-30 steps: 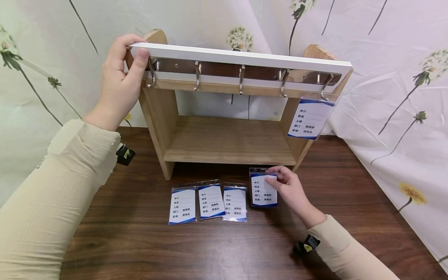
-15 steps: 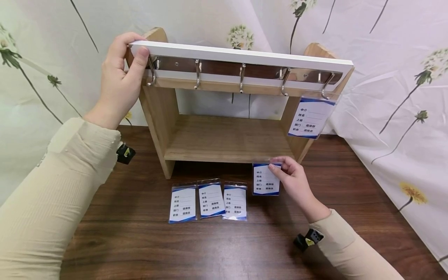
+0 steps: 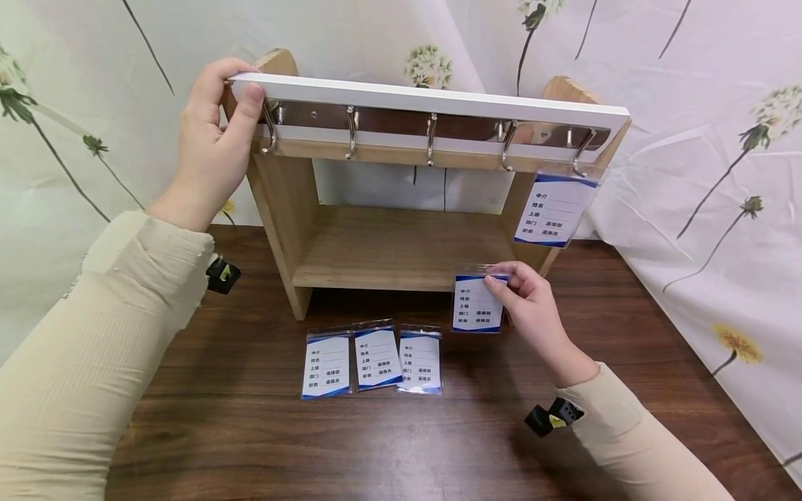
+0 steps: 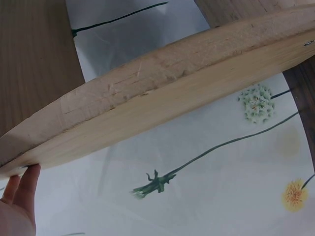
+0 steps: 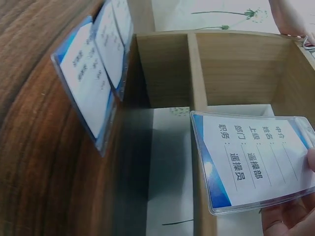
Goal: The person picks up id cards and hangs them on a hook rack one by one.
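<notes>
In the head view my right hand (image 3: 529, 299) pinches a badge (image 3: 477, 306) by its upper right corner, thumb in front. The badge is lifted off the table before the front edge of the wooden shelf's lower board. In the right wrist view this blue-and-white badge (image 5: 251, 160) appears close up, in a clear sleeve. My left hand (image 3: 216, 139) grips the left end of the white hook rail (image 3: 426, 94), thumb on its front face. A second badge (image 3: 554, 209) hangs from the rightmost hook (image 3: 583, 154). The other hooks carry nothing.
Three more badges (image 3: 327, 365) lie in a row on the dark wooden table (image 3: 376, 452), in front of the wooden shelf (image 3: 401, 243). Behind the shelf hangs a white cloth (image 3: 689, 139) printed with flowers.
My right hand has lifted the badge from beside the row on the table, moving up and slightly right towards the shelf. My left hand has stayed on the rail.
</notes>
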Demonstrator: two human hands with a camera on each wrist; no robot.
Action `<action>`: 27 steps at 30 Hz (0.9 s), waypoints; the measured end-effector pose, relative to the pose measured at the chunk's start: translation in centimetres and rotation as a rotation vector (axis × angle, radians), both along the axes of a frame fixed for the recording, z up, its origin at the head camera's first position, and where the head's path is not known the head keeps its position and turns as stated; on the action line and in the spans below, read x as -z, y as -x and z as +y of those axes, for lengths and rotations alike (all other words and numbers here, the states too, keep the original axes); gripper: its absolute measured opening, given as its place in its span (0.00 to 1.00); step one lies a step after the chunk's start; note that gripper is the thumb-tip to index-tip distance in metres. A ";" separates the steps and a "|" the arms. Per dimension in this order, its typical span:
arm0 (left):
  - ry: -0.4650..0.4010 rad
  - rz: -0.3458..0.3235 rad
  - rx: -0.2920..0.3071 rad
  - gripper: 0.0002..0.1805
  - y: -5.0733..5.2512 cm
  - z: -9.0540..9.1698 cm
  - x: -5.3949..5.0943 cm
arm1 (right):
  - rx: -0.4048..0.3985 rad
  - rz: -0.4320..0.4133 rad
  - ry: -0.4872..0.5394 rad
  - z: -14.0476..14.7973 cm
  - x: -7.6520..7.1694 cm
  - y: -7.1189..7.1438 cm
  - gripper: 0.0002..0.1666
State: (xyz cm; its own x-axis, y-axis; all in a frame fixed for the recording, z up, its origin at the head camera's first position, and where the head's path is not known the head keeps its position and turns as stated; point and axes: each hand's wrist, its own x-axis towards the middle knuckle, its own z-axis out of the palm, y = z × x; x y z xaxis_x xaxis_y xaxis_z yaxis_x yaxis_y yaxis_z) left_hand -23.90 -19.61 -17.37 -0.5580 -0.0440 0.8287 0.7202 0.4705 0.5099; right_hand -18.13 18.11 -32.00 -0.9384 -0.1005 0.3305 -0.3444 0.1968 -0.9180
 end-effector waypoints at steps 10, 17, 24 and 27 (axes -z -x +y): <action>0.037 0.035 0.003 0.18 0.2 -0.1 -0.1 | 0.020 0.022 0.020 -0.1 -1.7 0.1 0.06; 0.041 0.043 0.005 0.18 0.3 -0.2 0.0 | 0.022 0.051 0.057 -0.3 -2.7 0.2 0.05; 0.006 0.017 -0.001 0.18 0.1 0.0 0.0 | 0.001 0.095 0.079 -0.2 -3.5 0.4 0.09; -0.016 0.002 0.000 0.17 0.1 0.1 0.0 | -0.006 0.111 0.084 -0.3 -3.9 0.6 0.10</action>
State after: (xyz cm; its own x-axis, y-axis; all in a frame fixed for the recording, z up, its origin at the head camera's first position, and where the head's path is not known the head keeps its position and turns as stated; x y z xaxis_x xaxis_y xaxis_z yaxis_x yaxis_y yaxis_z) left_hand -24.00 -19.52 -17.36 -0.5566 -0.0567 0.8288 0.7212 0.4621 0.5160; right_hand -18.68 17.83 -28.11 -0.8952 -0.0738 0.4395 -0.4454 0.1183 -0.8875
